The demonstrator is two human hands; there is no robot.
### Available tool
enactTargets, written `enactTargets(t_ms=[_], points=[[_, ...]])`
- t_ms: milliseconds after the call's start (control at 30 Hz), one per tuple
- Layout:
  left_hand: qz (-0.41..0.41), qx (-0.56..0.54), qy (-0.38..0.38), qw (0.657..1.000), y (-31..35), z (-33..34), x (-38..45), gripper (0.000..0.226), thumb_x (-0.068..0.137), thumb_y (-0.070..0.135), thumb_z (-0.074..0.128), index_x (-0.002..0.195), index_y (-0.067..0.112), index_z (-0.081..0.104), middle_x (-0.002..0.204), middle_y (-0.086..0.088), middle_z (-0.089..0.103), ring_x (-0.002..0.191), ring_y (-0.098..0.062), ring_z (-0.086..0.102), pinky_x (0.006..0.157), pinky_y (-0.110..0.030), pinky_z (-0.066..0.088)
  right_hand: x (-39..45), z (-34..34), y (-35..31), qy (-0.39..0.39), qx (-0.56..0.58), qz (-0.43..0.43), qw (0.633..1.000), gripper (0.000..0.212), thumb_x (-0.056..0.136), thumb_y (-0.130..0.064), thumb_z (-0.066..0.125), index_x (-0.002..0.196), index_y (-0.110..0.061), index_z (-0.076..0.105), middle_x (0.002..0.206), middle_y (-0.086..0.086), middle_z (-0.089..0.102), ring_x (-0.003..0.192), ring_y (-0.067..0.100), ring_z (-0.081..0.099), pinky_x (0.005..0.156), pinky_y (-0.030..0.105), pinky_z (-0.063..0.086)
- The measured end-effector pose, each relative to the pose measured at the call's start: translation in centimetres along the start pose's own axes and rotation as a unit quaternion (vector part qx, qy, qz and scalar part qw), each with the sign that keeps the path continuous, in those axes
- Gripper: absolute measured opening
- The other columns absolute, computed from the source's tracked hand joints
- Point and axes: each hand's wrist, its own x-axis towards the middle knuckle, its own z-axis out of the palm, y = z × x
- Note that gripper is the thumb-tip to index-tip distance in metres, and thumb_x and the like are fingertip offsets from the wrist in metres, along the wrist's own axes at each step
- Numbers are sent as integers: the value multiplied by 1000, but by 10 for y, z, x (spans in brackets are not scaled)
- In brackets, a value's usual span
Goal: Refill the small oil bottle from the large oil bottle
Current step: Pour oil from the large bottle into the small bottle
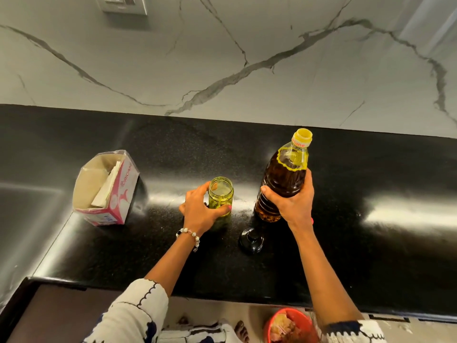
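Note:
The small oil bottle (220, 194), a clear yellow-green jar with an open mouth, stands upright on the black counter (371, 231). My left hand (199, 210) grips it from the left, thumb across its front. The large oil bottle (284, 179), filled with dark amber oil and with an uncapped yellow neck, stands just right of it, leaning slightly. My right hand (293, 203) grips its lower middle. A black lid (251, 240) lies on the counter in front, between the two bottles.
An open pink and white carton (108, 189) with paper inside sits at the left. A marble backsplash rises behind the counter, with a wall socket (122, 4) at top left. Below the counter edge a red bin (289, 326) stands on the floor.

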Motion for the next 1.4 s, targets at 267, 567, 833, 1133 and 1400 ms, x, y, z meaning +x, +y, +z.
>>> enactTargets(t_ms=[267,567,833,1133,1400], points=[[-2,-1,5,1000,2,4,0,70,60,43,86,124,31,59,120,7,61,117,-15,44,94,-38,23,7,-1,3,14,-16,-23,1000,79,55,-10,91,122,-11,49,111,-7,62,103,3,61,87,21,51],[-4,-11,4,1000,4,0,-4,72,48,55,73,116,33,61,109,13,59,111,-12,46,96,-40,29,12,-5,-5,-46,-54,-55,996,80,52,-10,93,120,-11,50,105,-16,59,98,-9,59,83,10,48],[6,-5,5,1000,2,-2,-1,73,50,54,76,117,31,61,112,11,60,111,-12,47,87,-33,21,28,-20,-21,-190,-103,-40,976,83,51,-10,93,122,-14,51,109,-5,65,101,5,64,86,22,51],[13,-16,14,1000,-2,-8,3,70,56,48,83,120,31,59,107,15,54,109,-12,47,88,-34,23,48,-11,-48,-323,-188,-21,927,78,53,-11,90,121,-26,52,107,-8,65,99,10,63,83,22,48],[3,-27,20,999,-7,-16,9,69,59,42,86,121,33,58,106,17,57,108,-13,50,87,-33,24,46,3,-54,-398,-356,-19,845,94,43,-49,77,128,-36,39,113,-4,60,101,17,60,89,43,54]])
